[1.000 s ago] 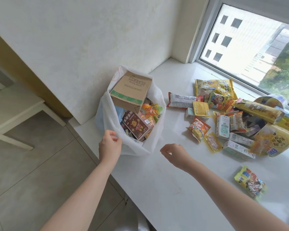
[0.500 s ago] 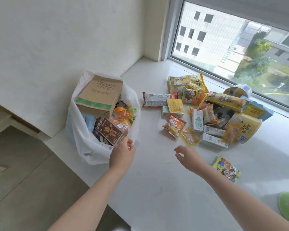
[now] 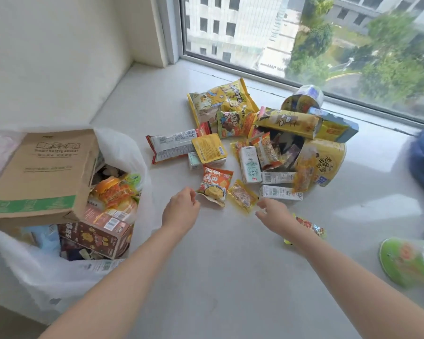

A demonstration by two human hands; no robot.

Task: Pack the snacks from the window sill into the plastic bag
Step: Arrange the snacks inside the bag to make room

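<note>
Two bare hands reach over a pale window sill [image 3: 230, 277] toward a heap of snacks. The left hand [image 3: 181, 211] hovers just beside an orange snack packet [image 3: 214, 185], its fingers loosely curled and holding nothing. The right hand [image 3: 274, 212] hovers just beside a small yellow sachet [image 3: 242, 198], fingers spread a little, also empty. Under the right forearm lies a colourful packet [image 3: 311, 228], partly hidden.

Most of the snacks lie in a loose pile near the window glass: a large yellow chip bag [image 3: 220, 99], a long yellow carton [image 3: 289, 122], a yellow tub [image 3: 323, 162] on its side, small white milk cartons [image 3: 249, 165], and a white wrapper bar [image 3: 171, 145]. A green cup [image 3: 406, 263] lies well apart at the right edge.

At the left stands the white plastic bag [image 3: 34, 277], mouth open and already crowded. A brown cardboard box [image 3: 42, 172] sits tilted on top, with a dark red box [image 3: 96, 236] and orange packets beside it.

The risks, judged from this layout: the bag looks nearly full, so more packets could slide off the tilted box and spill back out. Neither hand holds the bag's rim, so it may slump or close when something is dropped in. The bag sits near the sill's front edge and could tip toward the floor. Pulling a low packet from the heap may topple the stacked carton or set the tub rolling. Thin sachets are slippery and could slip from a light pinch.
</note>
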